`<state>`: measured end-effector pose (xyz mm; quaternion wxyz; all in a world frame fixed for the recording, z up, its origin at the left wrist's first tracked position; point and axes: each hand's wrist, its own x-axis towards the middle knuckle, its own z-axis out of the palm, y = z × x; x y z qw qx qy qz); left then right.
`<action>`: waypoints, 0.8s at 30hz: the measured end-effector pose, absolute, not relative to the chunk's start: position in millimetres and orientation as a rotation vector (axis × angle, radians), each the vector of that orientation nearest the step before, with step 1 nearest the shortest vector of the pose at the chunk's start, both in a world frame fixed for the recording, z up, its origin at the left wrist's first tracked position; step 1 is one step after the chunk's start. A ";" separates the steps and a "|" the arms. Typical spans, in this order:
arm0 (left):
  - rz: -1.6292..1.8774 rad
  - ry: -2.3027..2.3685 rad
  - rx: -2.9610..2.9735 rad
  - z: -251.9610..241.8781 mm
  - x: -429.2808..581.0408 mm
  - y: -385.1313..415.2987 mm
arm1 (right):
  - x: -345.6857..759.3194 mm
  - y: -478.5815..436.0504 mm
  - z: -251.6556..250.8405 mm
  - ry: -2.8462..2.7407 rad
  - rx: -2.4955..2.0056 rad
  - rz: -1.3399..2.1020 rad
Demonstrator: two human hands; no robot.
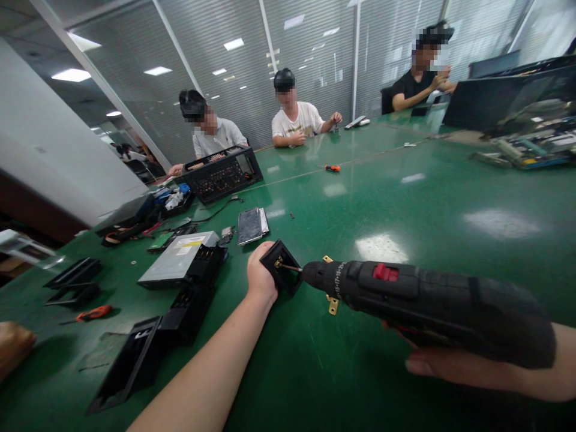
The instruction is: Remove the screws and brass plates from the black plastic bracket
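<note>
My left hand (pixel 260 273) is closed around a black plastic part (pixel 288 282) with a small brass-coloured piece (pixel 278 263) on its face, holding it tilted above the green table. My right hand (pixel 477 367) grips a black power drill (pixel 418 291) with a red switch on top. The drill points left, and its long thin bit (pixel 290 267) reaches the brass piece; whether it sits in a screw is too small to tell. Beneath the drill's front end lie brass-coloured brackets (pixel 333 306), partly hidden by it. Most fingers of both hands are out of sight.
To the left lie a silver disc drive (pixel 177 261), black plastic housings (pixel 130 363) and an orange-handled screwdriver (pixel 94 313). Another person's hand (pixel 15 347) rests at the left edge. Ahead are a black computer case (pixel 225 177), another screwdriver (pixel 332 168) and several seated people.
</note>
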<state>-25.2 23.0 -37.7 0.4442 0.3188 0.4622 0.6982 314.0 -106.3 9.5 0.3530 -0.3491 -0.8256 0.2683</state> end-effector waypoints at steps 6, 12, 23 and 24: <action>1.735 1.156 0.783 -37.2 -26.2 22.8 | 307.7 -114.2 16.9 -2.079 -1.026 0.726; 1.739 1.140 0.767 -35.2 -24.7 21.6 | 311.6 -110.0 15.0 -2.163 -0.932 0.672; 1.742 1.127 0.805 -37.3 -23.8 20.9 | 318.7 -109.7 7.9 -2.165 -0.972 0.595; 1.743 1.128 0.805 -36.8 -23.5 20.7 | 323.2 -111.2 2.8 -2.147 -1.019 0.542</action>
